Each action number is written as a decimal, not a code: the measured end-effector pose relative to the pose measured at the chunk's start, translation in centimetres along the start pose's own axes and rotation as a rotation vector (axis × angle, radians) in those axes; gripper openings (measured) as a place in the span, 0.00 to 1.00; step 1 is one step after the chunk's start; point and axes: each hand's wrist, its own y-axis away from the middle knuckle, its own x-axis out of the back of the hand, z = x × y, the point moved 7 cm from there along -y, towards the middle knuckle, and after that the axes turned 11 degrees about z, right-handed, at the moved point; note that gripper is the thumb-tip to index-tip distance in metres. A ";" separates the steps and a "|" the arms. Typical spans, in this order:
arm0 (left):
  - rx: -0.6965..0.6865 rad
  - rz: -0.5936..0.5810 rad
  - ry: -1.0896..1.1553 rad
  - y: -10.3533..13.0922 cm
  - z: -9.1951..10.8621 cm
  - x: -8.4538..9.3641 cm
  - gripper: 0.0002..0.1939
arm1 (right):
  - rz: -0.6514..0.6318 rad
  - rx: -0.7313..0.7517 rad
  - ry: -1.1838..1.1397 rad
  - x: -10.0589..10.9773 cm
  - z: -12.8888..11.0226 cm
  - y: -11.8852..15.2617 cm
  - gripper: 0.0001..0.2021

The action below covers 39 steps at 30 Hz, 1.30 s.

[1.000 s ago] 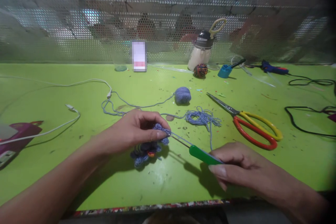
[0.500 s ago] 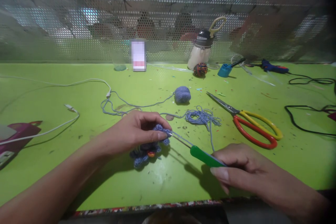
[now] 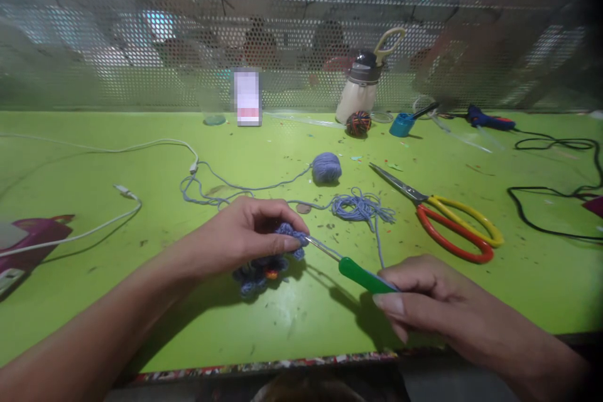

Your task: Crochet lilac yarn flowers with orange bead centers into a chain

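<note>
My left hand (image 3: 257, 229) pinches a blue-purple crochet piece (image 3: 254, 279) between thumb and fingers; a bit of orange shows in its middle. In my right hand (image 3: 424, 295) is a crochet hook (image 3: 360, 273) with a green handle, its metal tip at the stitches by my left thumb. A strand of the same yarn runs along the hook to my right hand. Beyond the hands lie a tangle of loose yarn (image 3: 360, 207) and a small blue-purple yarn ball (image 3: 326, 168). The hook's very tip is hidden in the piece.
Scissors (image 3: 443, 217) with red and yellow handles lie right of the yarn. At the back stand a phone (image 3: 247, 98), a bottle (image 3: 358, 91), a dark multicoloured yarn ball (image 3: 358, 124), a blue pot (image 3: 402, 125) and a glue gun (image 3: 490, 119). White cables (image 3: 127, 217) cross the left.
The hook and my right hand have shifted slightly left, toward the crochet piece. My left hand keeps its hold, and the whole view has moved a little.
</note>
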 end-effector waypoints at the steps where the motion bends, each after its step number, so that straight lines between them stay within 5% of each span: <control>1: 0.002 0.003 0.000 0.0 0.0 0.0 0.07 | -0.001 -0.002 -0.005 -0.1 0.0 0.0 0.22; 9: -0.013 0.063 -0.120 0.1 0.3 -0.3 0.08 | -0.003 -0.064 0.032 -0.2 -0.7 0.1 0.20; 14: -0.288 0.136 -0.448 0.1 1.8 -0.4 0.05 | -0.036 -0.077 0.109 0.9 -1.2 -0.8 0.20; 17: -0.337 0.154 -0.529 0.0 1.9 -0.3 0.06 | -0.055 -0.110 0.012 1.2 -0.9 -1.4 0.19; 23: -0.310 0.175 -0.505 -0.3 1.6 -0.1 0.06 | -0.053 -0.182 -0.356 0.3 0.3 -2.0 0.18; 27: -0.176 0.209 -0.364 -0.5 0.7 0.0 0.08 | -0.057 -0.158 -0.509 -0.4 1.0 -1.9 0.18; 39: -0.030 0.230 -0.270 -0.4 -0.3 -0.2 0.08 | 0.032 -0.119 -0.387 -0.6 0.1 -1.5 0.20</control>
